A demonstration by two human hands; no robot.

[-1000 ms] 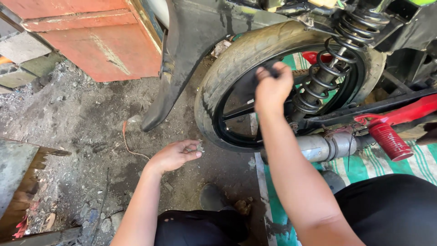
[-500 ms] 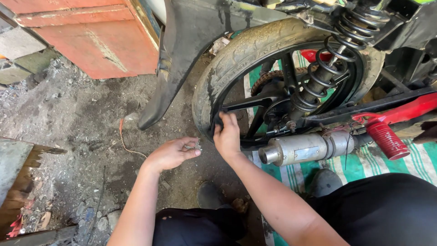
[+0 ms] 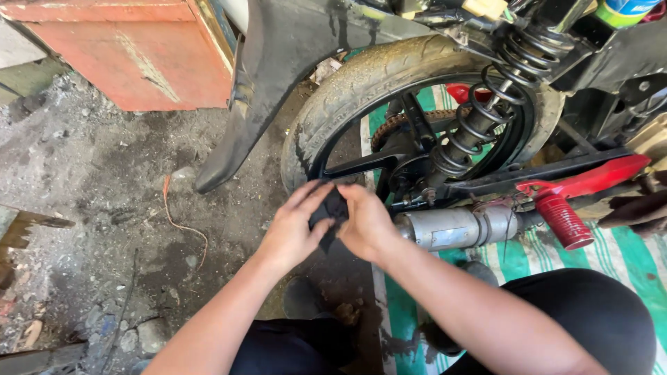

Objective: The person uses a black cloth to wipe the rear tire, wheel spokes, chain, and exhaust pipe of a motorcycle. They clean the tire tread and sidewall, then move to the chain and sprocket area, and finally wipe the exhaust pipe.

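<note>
My left hand (image 3: pixel 295 229) and my right hand (image 3: pixel 367 223) meet in front of the motorcycle's rear wheel (image 3: pixel 361 97), both closed on a small black piece (image 3: pixel 333 208) held between them. What the piece is I cannot tell; my fingers cover most of it. The hands are just below the black rim and left of the silver exhaust pipe (image 3: pixel 451 228). The worn tyre stands upright, with a coil spring shock absorber (image 3: pixel 486 118) beside it.
A black mudguard (image 3: pixel 257 90) hangs left of the wheel. A red footpeg (image 3: pixel 564 221) and red bracket stick out at right. A green striped mat (image 3: pixel 625 264) lies under the bike. An orange box (image 3: pixel 132 48) stands at the back left on dirty concrete.
My right hand came down from the tyre's top to the rim, then to the left hand. The left hand rose from the ground, and both now hold the black piece.
</note>
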